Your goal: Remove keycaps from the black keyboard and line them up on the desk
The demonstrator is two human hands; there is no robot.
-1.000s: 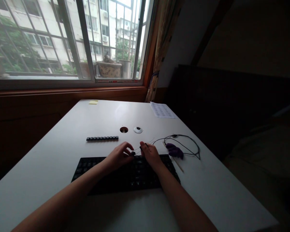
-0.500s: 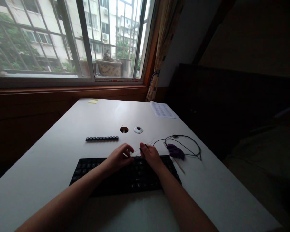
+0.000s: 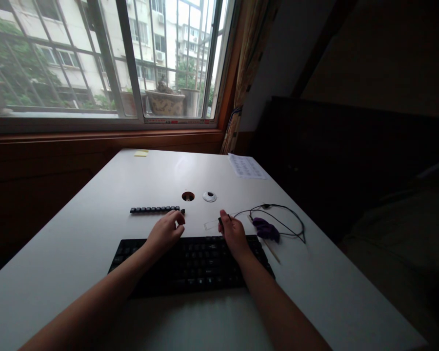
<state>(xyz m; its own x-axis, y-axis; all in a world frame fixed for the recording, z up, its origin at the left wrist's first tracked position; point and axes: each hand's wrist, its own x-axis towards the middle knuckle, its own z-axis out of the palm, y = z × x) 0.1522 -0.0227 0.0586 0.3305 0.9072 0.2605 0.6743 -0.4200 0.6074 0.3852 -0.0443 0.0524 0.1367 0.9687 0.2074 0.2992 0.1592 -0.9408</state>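
Observation:
A black keyboard (image 3: 205, 263) lies in front of me, its left and right ends under my forearms. My left hand (image 3: 165, 229) is above its upper left part, fingers curled and closed around a small black keycap (image 3: 183, 211) that shows at the fingertips. That keycap is by the right end of a row of loose black keycaps (image 3: 154, 209). In my closed right hand (image 3: 234, 233), over the keyboard's upper right, is a wire keycap puller (image 3: 211, 225). Its thin wire loops point left, with nothing visible in them.
Right of the keyboard lie a coiled black cable (image 3: 303, 224), a purple cloth-like item (image 3: 265, 229) and a thin stick (image 3: 272, 251). Beyond the row are a round desk hole (image 3: 188, 196) and a white ring (image 3: 209, 197). Printed paper (image 3: 249, 167) and yellow notes (image 3: 141, 153) lie farther back.
My left hand has moved left and away from me, from the puller to the row's right end, bringing a keycap there. My right hand has shifted slightly right with the puller.

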